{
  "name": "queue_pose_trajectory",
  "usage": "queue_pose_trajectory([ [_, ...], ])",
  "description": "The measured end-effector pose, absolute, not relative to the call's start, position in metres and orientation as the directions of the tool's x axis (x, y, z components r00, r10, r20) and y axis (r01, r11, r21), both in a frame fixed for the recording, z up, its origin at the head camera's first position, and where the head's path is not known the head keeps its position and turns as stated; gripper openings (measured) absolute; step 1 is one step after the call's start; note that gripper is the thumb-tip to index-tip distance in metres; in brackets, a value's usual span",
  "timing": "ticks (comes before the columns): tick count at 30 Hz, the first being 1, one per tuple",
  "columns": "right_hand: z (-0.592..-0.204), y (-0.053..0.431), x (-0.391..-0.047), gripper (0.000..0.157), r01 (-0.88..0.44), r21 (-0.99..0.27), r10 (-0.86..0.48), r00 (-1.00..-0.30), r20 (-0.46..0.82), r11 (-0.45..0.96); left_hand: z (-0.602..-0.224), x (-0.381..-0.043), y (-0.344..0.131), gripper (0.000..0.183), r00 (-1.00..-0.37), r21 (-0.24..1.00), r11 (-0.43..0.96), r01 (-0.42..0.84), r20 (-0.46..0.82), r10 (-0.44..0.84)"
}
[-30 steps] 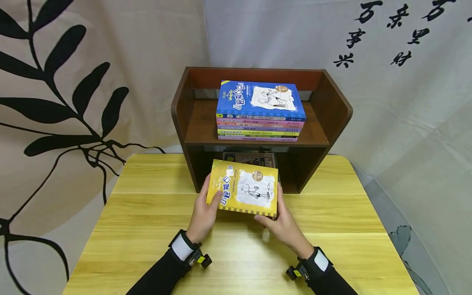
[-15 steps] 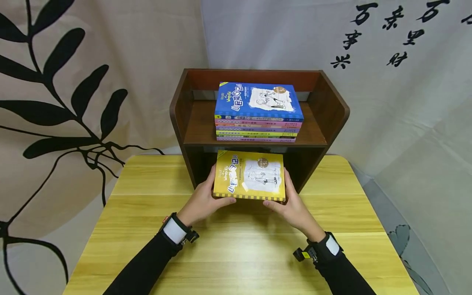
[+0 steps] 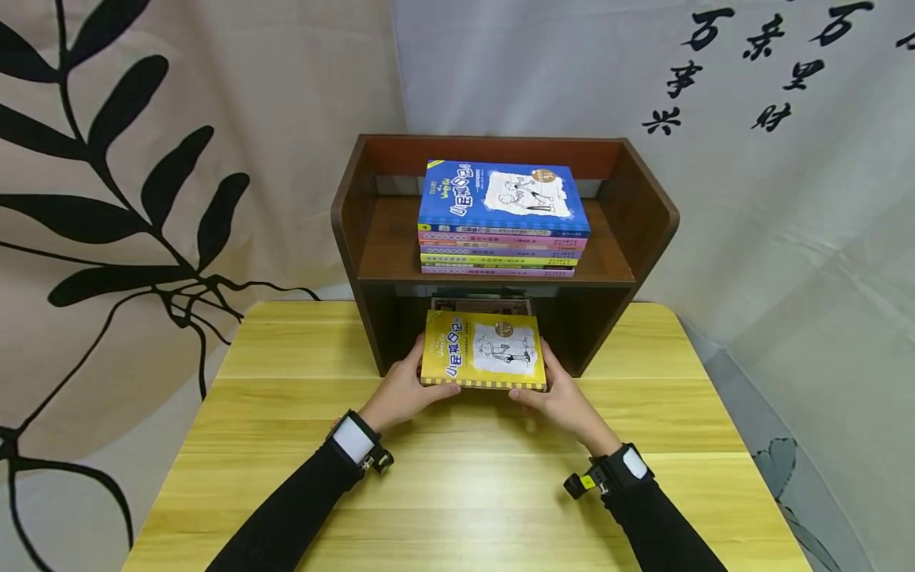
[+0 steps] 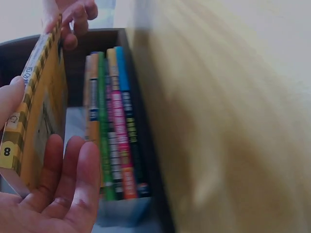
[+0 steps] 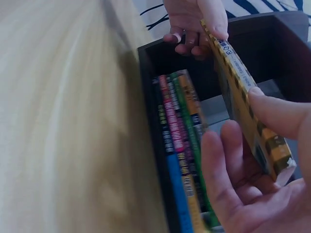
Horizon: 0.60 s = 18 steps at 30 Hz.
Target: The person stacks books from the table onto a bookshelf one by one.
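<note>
A yellow book (image 3: 457, 361) with a checkered spine lies cover up at the mouth of the lower compartment, level in the head view. My left hand (image 3: 402, 395) grips its left end, thumb on the spine and fingers underneath. At the other end my right hand (image 3: 565, 399) holds it the same way. In both wrist views the book is above a stack of books (image 4: 116, 126) in the lower compartment, with a gap between them. The top book of that stack (image 3: 480, 305) shows a dark cover behind the yellow one.
The brown two-level bookshelf (image 3: 346, 214) stands at the back of the yellow wooden table (image 3: 457, 492). On its upper shelf sits a stack of several books topped by a blue book (image 3: 503, 191). The shelf's side panels flank both hands. A printed cloth (image 3: 300, 119) hangs behind.
From a slant in front of the shelf, the yellow book has been straightened and moved in between the side panels. Since half a second ago it sits lower, uncovering the dark book behind.
</note>
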State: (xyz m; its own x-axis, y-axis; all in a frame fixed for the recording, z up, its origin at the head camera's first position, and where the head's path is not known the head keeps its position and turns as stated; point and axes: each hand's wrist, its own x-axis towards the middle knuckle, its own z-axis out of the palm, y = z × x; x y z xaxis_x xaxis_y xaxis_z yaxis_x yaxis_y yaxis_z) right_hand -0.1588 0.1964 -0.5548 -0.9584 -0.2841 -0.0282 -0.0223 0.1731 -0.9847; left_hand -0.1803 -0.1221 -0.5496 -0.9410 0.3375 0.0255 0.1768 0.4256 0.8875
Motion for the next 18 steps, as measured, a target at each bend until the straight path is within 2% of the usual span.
queue_pose_trajectory([
  [9,-0.583,0.198,-0.161,0.109,0.022,-0.981,-0.316,-0.945,-0.082,0.19,-0.578,-0.181,-0.125,0.115,-0.944,0.872,0.467,0.147,-0.018,0.331],
  [18,-0.583,0.199,-0.162,0.108,0.038,-0.977,-0.285,-0.954,-0.098,0.209,-0.582,-0.187,-0.125,0.116,-0.946,0.856,0.5,0.135,-0.039,0.323],
])
